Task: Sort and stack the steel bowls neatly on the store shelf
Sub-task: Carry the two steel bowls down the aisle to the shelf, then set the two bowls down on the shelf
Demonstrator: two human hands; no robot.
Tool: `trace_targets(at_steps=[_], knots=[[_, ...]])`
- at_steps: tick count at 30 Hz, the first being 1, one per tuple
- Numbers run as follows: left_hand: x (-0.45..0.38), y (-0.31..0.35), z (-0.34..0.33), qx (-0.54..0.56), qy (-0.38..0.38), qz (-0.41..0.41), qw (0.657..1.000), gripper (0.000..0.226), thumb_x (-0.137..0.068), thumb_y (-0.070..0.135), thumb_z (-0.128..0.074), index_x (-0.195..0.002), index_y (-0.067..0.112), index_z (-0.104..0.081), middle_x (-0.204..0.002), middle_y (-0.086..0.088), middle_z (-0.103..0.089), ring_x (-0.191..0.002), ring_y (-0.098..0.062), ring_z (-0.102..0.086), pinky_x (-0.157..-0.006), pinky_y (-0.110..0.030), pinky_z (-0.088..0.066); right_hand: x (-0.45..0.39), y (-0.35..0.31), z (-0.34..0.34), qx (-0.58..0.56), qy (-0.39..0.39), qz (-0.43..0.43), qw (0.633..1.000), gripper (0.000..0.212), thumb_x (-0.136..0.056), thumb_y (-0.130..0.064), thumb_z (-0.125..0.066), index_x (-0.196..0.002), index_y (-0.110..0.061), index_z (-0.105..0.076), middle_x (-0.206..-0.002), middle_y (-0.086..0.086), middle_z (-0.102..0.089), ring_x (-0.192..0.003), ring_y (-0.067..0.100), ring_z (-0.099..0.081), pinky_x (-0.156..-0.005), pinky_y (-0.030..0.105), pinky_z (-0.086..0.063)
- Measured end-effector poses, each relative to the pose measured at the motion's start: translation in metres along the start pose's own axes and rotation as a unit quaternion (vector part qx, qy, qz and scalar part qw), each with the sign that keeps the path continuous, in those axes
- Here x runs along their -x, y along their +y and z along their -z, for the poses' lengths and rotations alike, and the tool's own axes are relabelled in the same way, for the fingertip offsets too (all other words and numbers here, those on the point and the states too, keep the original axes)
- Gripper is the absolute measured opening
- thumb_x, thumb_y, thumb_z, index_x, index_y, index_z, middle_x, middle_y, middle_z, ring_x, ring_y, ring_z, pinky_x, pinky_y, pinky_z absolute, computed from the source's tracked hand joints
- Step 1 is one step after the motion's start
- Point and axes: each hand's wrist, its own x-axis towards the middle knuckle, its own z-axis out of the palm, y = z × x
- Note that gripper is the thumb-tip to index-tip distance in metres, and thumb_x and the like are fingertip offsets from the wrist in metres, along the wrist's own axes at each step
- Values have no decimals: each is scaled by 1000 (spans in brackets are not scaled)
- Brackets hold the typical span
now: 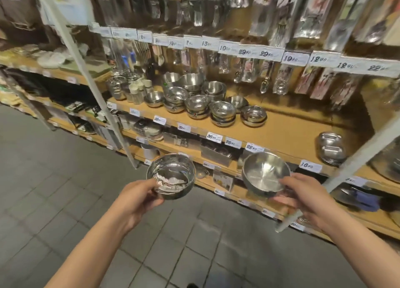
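Note:
My left hand [138, 198] grips the near rim of a small, deep steel bowl [173, 175], held out in front of the lower shelves. My right hand [303, 193] holds a wider, shallower steel bowl [265, 173] by its right rim, tilted so its inside faces me. On the wooden shelf [285, 132] above and beyond both hands stand several short stacks of steel bowls [201, 97], in mixed sizes, grouped at the shelf's left and middle.
Steel compartment trays [332, 149] are stacked at the shelf's right end. Small jars and lidded tins [129, 88] stand to the left of the bowls. Packaged cutlery [249, 71] hangs above. White slanted uprights [91, 75] cross the shelving. Grey tiled floor [65, 179] lies below.

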Motion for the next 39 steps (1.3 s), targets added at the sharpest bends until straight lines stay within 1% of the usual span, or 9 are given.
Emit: trace_targets(at_steps=[3,10,13,17,24,30,32,36,39], knots=[[-45,31,-16,-28,-37,-2,999,39,-89,-2,-59,-54,7,-72,-52,-4,-65,-47,-10,-64,-53,-24,-61,-17,-13,-4,-30,28,-7,999,12,-96,-4,-61,-103,3,-67,-96,23,-75,-76,26,-75,-56,24,-61],[-125,60,-76,-61,-101,18,993,11,-90,-1,-61,-90,0,-72,-79,-12,-71,-63,-14,-65,-66,-28,-62,-66,-21,7,-61,75,-23,995,14,-97,-5,-61,-106,5,-65,-97,23,-73,-81,30,-72,-59,27,-63],[-150,72,-111,-62,-111,26,991,8,-91,-2,-61,-88,2,-66,-65,-6,-70,-54,-10,-66,-64,-27,-61,-93,-27,20,-84,85,-24,993,9,-96,-5,-62,-97,2,-66,-80,16,-73,-67,23,-73,-57,25,-61],[-185,89,-159,-59,-136,29,989,19,-91,-6,-58,-75,1,-62,-53,-4,-67,-47,-10,-66,-56,-26,-61,-141,-40,37,-105,88,-23,990,11,-96,-5,-63,-100,4,-66,-80,14,-70,-66,20,-72,-58,26,-61],[-259,102,-238,-57,-149,62,985,7,-94,-7,-59,-96,-1,-56,-99,-20,-70,-94,-29,-70,-67,-32,-64,-232,-61,57,-98,127,-38,986,7,-94,-3,-65,-99,1,-66,-85,16,-70,-68,22,-75,-62,30,-64],[-306,79,-287,-88,-168,88,978,8,-95,-6,-58,-101,-2,-56,-65,-4,-74,-71,-22,-60,-59,-26,-61,-287,-55,75,-126,157,-64,977,6,-94,-1,-65,-98,-4,-65,-60,-2,-70,-57,9,-70,-58,26,-63],[-323,70,-296,-102,-171,91,976,11,-94,-5,-59,-104,0,-58,-66,-2,-75,-62,-16,-67,-61,-26,-61,-302,-51,78,-137,167,-70,974,5,-94,0,-65,-97,-4,-67,-63,-2,-72,-60,10,-70,-59,26,-63],[-350,56,-306,-85,-168,110,976,13,-92,-7,-61,-101,3,-62,-83,-7,-79,-73,-14,-76,-57,-25,-62,-328,-47,74,-144,177,-80,970,8,-93,4,-63,-93,-3,-68,-68,6,-73,-62,16,-72,-59,24,-62],[-359,51,-311,-67,-164,119,977,12,-93,-5,-62,-97,6,-61,-79,-5,-78,-66,-12,-74,-55,-20,-58,-342,-46,67,-160,175,-82,968,8,-94,6,-61,-100,2,-65,-87,15,-70,-75,23,-70,-60,25,-62]])
